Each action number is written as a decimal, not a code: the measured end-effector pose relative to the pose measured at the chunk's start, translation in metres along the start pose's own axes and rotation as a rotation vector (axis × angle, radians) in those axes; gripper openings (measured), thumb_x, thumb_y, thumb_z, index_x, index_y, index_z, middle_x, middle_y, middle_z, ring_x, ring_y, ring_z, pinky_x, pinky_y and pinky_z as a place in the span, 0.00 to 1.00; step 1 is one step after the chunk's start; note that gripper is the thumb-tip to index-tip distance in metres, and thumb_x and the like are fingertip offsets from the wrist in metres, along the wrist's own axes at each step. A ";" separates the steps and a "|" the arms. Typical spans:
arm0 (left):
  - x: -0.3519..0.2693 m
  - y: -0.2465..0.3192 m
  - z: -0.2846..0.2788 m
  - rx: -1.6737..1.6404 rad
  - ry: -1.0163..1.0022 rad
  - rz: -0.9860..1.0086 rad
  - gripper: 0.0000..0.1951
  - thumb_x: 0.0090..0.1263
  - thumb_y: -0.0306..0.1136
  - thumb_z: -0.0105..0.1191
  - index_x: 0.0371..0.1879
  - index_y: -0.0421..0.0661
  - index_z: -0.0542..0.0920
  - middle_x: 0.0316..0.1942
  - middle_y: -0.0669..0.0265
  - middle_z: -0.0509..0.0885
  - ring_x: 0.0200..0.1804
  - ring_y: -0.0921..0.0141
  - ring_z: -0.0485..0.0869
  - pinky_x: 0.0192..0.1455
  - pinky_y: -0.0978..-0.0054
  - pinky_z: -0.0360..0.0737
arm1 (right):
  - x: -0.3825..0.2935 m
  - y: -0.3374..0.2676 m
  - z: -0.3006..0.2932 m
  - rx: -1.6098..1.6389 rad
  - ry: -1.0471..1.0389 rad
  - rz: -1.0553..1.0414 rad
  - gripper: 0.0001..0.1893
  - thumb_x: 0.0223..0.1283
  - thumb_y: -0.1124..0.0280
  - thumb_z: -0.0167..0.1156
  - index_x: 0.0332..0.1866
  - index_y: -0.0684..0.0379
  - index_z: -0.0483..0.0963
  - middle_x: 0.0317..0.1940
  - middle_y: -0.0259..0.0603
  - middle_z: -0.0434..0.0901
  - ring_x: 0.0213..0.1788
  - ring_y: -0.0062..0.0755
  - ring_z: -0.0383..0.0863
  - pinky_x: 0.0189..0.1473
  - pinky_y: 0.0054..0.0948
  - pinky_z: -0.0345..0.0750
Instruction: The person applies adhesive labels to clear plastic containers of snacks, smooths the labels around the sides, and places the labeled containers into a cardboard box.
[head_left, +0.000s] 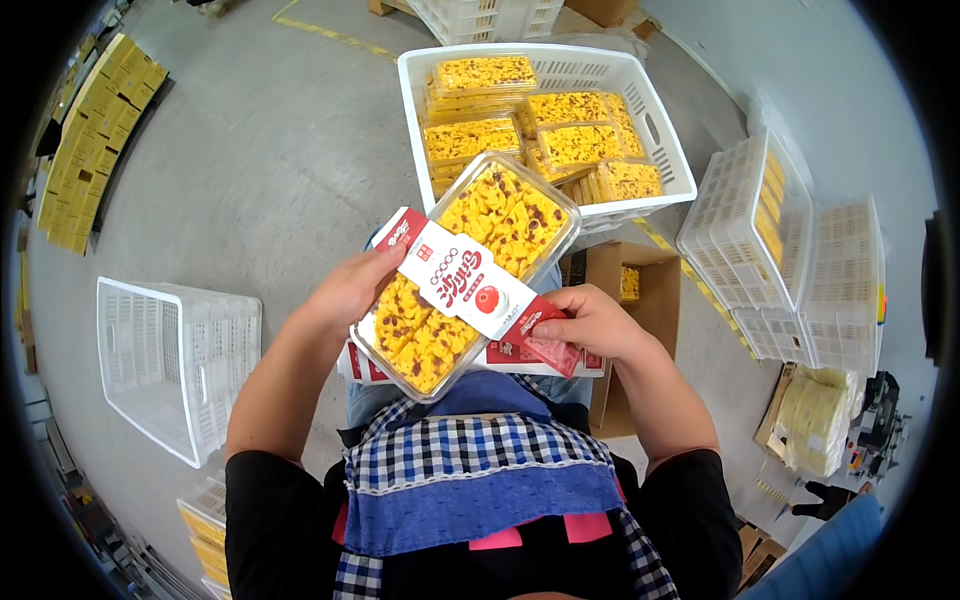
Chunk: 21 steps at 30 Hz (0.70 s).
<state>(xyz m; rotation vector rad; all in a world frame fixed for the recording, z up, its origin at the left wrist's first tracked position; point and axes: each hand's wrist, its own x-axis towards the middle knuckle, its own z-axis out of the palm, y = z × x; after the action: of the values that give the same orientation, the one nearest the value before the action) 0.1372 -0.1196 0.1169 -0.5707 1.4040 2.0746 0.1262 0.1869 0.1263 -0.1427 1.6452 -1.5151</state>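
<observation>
A clear plastic box of yellow pastry pieces with dark red bits (521, 217) is held slantwise above my lap. Across its middle lies a red and white printed paper sleeve (461, 281). My left hand (360, 281) grips the box's left side, its thumb on the sleeve's upper end. At the other end, my right hand (589, 322) pinches the red part of the sleeve, which sticks out past the box edge. Whether the sleeve goes around the underside is hidden. Below the box, more flat printed sleeves (544, 360) lie across my lap.
Ahead stands a white plastic crate (544, 52) with several similar boxes. An open cardboard carton (664, 289) sits to the right with boxes inside. Another white crate (180, 360) lies on its side at left. Crates are stacked (750, 225) by the wall; yellow cartons (97, 142) stand far left.
</observation>
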 end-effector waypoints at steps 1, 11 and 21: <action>-0.006 0.005 0.008 0.047 0.031 -0.003 0.22 0.74 0.44 0.44 0.51 0.34 0.75 0.44 0.55 0.83 0.42 0.69 0.84 0.45 0.73 0.81 | 0.002 0.001 -0.001 -0.042 0.011 -0.013 0.09 0.56 0.76 0.63 0.41 0.68 0.79 0.33 0.34 0.83 0.35 0.17 0.78 0.39 0.20 0.76; -0.033 0.019 0.022 0.359 -0.260 0.234 0.21 0.74 0.44 0.46 0.49 0.36 0.76 0.43 0.63 0.83 0.44 0.76 0.80 0.49 0.76 0.77 | -0.003 -0.007 0.010 0.320 0.036 -0.344 0.43 0.43 0.60 0.73 0.65 0.65 0.60 0.60 0.43 0.70 0.62 0.34 0.70 0.62 0.36 0.66; -0.044 0.031 0.035 0.215 -0.206 0.402 0.11 0.73 0.35 0.49 0.46 0.40 0.74 0.42 0.66 0.81 0.47 0.77 0.79 0.51 0.77 0.76 | -0.008 0.003 0.029 0.476 0.115 -0.338 0.33 0.49 0.75 0.67 0.62 0.65 0.63 0.53 0.45 0.76 0.52 0.33 0.79 0.51 0.31 0.78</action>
<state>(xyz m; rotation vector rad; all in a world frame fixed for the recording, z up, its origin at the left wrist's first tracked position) 0.1482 -0.1054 0.1787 0.0183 1.6921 2.1650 0.1511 0.1708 0.1308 -0.0756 1.3446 -2.1667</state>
